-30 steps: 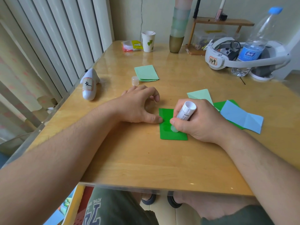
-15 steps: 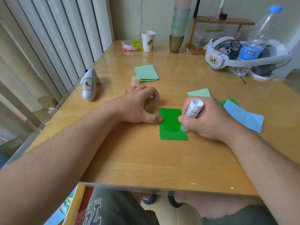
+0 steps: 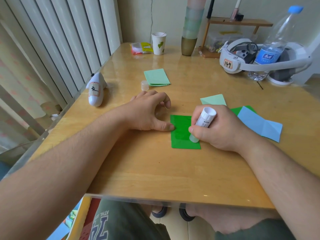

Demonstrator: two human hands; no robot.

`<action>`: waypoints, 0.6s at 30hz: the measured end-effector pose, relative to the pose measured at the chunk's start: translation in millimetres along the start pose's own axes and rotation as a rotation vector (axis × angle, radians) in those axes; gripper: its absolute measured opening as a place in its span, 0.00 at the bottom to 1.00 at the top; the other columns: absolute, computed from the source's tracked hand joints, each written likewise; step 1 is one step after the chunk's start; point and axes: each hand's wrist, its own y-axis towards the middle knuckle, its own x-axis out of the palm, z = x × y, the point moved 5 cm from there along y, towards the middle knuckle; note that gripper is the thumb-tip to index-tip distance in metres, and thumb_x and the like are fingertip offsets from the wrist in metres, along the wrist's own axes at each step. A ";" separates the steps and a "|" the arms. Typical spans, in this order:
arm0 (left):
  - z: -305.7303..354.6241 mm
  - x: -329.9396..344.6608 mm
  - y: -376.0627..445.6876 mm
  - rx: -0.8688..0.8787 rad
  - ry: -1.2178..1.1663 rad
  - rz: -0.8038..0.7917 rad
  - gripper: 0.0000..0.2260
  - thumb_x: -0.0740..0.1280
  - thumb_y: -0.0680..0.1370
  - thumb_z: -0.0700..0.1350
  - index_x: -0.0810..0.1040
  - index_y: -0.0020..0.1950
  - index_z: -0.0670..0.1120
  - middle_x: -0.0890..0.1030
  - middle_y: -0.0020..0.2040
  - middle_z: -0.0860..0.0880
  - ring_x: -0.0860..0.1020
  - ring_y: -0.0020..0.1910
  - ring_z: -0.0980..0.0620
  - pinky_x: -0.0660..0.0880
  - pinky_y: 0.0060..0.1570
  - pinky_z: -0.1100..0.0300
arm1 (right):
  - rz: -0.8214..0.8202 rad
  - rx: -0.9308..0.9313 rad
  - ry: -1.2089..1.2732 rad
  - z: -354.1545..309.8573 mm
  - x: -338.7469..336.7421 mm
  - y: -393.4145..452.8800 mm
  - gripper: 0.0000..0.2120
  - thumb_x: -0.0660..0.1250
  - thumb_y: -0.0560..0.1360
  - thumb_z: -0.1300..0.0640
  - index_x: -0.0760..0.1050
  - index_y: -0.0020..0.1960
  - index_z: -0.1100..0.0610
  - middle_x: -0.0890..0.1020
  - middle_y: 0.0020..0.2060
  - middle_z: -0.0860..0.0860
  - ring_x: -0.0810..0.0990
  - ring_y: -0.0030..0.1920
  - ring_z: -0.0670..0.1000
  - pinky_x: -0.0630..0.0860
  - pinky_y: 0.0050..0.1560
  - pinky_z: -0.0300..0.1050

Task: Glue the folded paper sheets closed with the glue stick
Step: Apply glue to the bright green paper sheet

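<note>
On the tabletop [image 3: 155,170], in the head view, a dark green sheet [image 3: 181,134] lies flat near the middle, its left edge pinned by the thumb of the left hand [image 3: 149,113], whose other fingers are loosely curled and hold nothing. The right hand [image 3: 220,129] has its fingers wrapped round the glue stick [image 3: 204,120], tilted with its tip touching the sheet's right side near the front corner. One risk, as I judge it: the tip is close to the sheet's right edge, so a stroke carried further could run off and smear glue on the tabletop; another is that only one thumb holds the paper, so a hard drag could shift or crumple it. The cap [image 3: 144,85] stands well apart behind the left hand, beside a pale green stack [image 3: 156,77]. Just right of the working hand lie a blue sheet [image 3: 259,125] and a pale green sheet [image 3: 213,99], near enough for a glue-tipped swing to touch them. Toward the front edge there is room for the forearms to move; the bottle [image 3: 275,45] and headset [image 3: 242,61] are well apart at the back right.
</note>
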 end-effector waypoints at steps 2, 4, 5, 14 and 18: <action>0.1 -0.1 -0.2 -0.001 0.000 -0.005 0.33 0.67 0.58 0.77 0.70 0.58 0.65 0.70 0.56 0.64 0.67 0.62 0.52 0.68 0.69 0.45 | 0.015 0.020 -0.039 2.0 -4.0 0.0 0.07 0.72 0.66 0.49 0.75 0.38 0.51 0.75 0.29 0.46 0.72 0.32 0.44 0.71 0.37 0.44; 0.4 -0.5 -0.5 -0.002 -0.002 -0.009 0.33 0.67 0.58 0.77 0.70 0.58 0.65 0.70 0.56 0.63 0.67 0.62 0.52 0.68 0.69 0.45 | 0.023 0.022 -0.058 2.1 -6.0 -0.3 0.08 0.71 0.66 0.49 0.75 0.37 0.52 0.76 0.30 0.49 0.72 0.32 0.45 0.70 0.37 0.45; 0.6 -0.5 -0.7 -0.004 -0.003 -0.009 0.33 0.67 0.58 0.77 0.71 0.58 0.65 0.70 0.57 0.62 0.67 0.62 0.52 0.68 0.69 0.45 | 0.023 0.020 -0.067 2.0 -6.3 -0.5 0.09 0.71 0.66 0.49 0.74 0.37 0.52 0.76 0.30 0.50 0.73 0.32 0.46 0.71 0.37 0.46; 0.5 0.0 -0.6 -0.006 -0.003 -0.011 0.32 0.67 0.59 0.77 0.71 0.58 0.64 0.71 0.58 0.61 0.67 0.63 0.52 0.67 0.70 0.44 | 0.148 -0.053 0.093 -4.7 -16.5 1.6 0.04 0.71 0.68 0.54 0.76 0.40 0.52 0.76 0.32 0.56 0.72 0.34 0.52 0.69 0.35 0.47; 0.1 0.7 -0.1 -0.008 0.000 -0.003 0.32 0.67 0.58 0.77 0.70 0.58 0.65 0.70 0.57 0.62 0.67 0.62 0.52 0.67 0.69 0.45 | 0.031 -0.006 0.089 0.8 -8.9 3.2 0.05 0.72 0.67 0.51 0.79 0.42 0.49 0.78 0.32 0.53 0.73 0.34 0.47 0.69 0.36 0.44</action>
